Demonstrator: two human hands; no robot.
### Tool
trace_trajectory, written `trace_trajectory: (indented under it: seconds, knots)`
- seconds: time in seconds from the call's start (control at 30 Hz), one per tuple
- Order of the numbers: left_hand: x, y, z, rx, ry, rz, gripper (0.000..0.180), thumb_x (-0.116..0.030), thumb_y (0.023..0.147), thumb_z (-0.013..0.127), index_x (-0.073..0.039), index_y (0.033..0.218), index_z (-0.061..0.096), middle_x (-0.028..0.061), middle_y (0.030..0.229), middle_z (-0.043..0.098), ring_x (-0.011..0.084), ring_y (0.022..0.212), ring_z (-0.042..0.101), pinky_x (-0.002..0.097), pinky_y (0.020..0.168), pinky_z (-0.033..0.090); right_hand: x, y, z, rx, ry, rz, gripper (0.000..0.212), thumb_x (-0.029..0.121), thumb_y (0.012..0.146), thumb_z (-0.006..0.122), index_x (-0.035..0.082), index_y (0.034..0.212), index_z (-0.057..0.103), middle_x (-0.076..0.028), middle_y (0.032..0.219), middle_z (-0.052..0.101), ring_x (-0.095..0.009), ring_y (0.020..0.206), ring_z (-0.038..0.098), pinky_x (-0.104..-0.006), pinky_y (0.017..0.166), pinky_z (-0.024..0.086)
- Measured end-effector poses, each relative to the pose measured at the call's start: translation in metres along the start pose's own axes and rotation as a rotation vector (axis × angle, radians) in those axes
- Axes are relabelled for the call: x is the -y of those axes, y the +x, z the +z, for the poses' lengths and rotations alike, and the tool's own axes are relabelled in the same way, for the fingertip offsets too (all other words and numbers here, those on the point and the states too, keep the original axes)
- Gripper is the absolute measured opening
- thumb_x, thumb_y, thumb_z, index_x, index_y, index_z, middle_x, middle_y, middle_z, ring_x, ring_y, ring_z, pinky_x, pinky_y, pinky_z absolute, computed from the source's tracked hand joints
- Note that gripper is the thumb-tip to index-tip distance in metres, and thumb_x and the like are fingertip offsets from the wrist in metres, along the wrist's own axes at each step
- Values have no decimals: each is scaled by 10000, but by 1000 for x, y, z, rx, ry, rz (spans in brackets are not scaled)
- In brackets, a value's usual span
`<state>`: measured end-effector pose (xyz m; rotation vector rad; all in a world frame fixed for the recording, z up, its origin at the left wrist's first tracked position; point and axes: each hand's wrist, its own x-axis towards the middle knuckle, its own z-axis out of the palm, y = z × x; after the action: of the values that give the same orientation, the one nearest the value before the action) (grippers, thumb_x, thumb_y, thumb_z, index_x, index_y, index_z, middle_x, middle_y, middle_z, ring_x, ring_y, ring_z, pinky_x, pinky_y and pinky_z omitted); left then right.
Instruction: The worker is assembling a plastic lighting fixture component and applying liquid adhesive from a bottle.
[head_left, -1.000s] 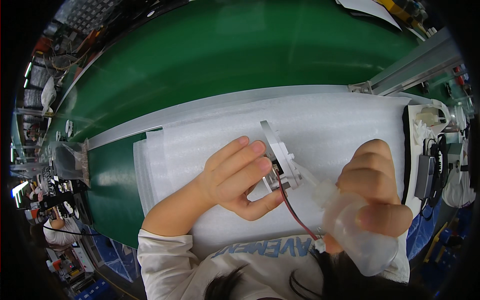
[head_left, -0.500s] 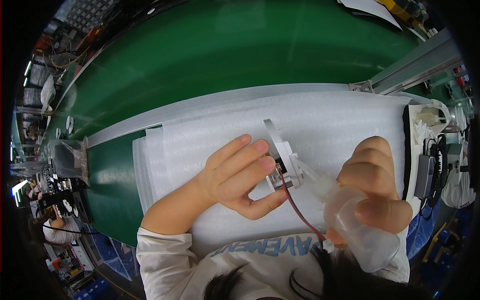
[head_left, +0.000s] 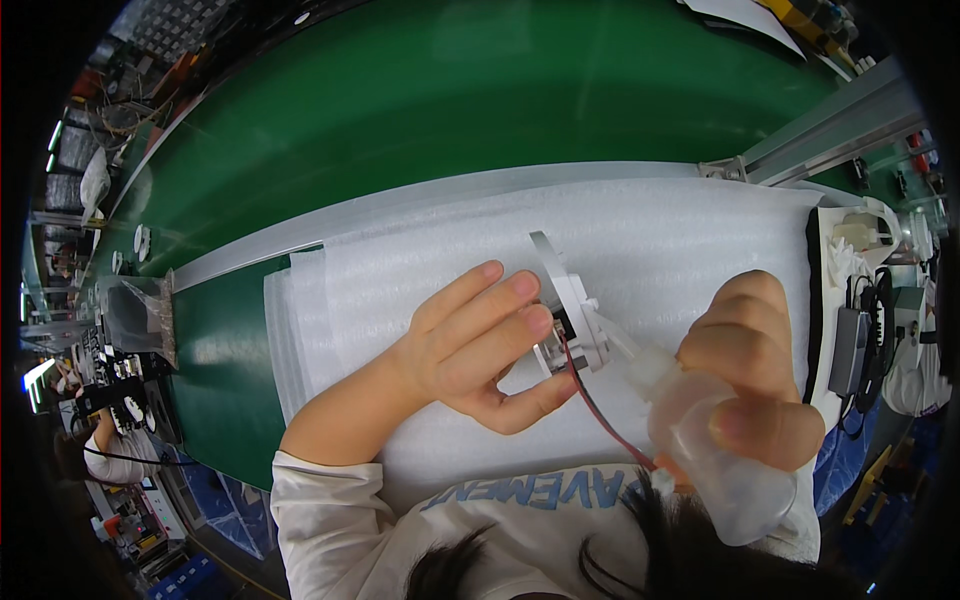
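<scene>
My left hand (head_left: 478, 355) grips a small white plastic assembly (head_left: 578, 315) by its left side, fingers on top and thumb below. It stands on edge, with a thin curved rim at its far end and dark and metal parts near my fingertips. A red and black wire pair (head_left: 605, 422) runs from it down toward my chest and ends in a small white plug. My right hand (head_left: 750, 350) is wrapped round a translucent squeeze bottle (head_left: 715, 460). The bottle's pale nozzle (head_left: 618, 338) points up and left, its tip at the right side of the assembly; whether it touches I cannot tell.
White foam sheet (head_left: 400, 270) covers the work surface under my hands. Behind it run a metal rail (head_left: 450, 187) and a green belt (head_left: 480, 90). A black adapter with cables (head_left: 850, 350) lies at the right, a clear plastic bag (head_left: 140, 318) at the left. Another person's arm shows far left.
The assembly has shifted very slightly to the right in my left hand. Both hands keep their grips, and the bottle stays almost where it was.
</scene>
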<state>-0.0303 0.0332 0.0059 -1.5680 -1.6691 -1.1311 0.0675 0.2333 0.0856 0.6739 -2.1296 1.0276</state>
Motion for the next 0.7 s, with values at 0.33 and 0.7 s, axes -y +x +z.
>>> trace_trajectory:
  seconds: [0.33, 0.7]
  knots:
    - [0, -2, -3, 37, -9, -11, 489, -306, 747, 747, -220, 1195, 572, 154, 1205, 555, 340, 1108, 585, 475, 991, 481, 2, 0, -2, 20, -8, 25, 508, 259, 736, 739, 190, 1071, 363, -66, 823, 517, -195, 601, 437, -379, 586, 338]
    - [-2, 1, -1, 9, 9, -10, 480, -294, 711, 773, -269, 1154, 591, 150, 1197, 560, 340, 1112, 587, 475, 997, 476, 6, 3, -2, 15, -24, 57, 501, 282, 748, 722, 194, 1077, 354, -64, 837, 511, -194, 613, 449, -370, 607, 354]
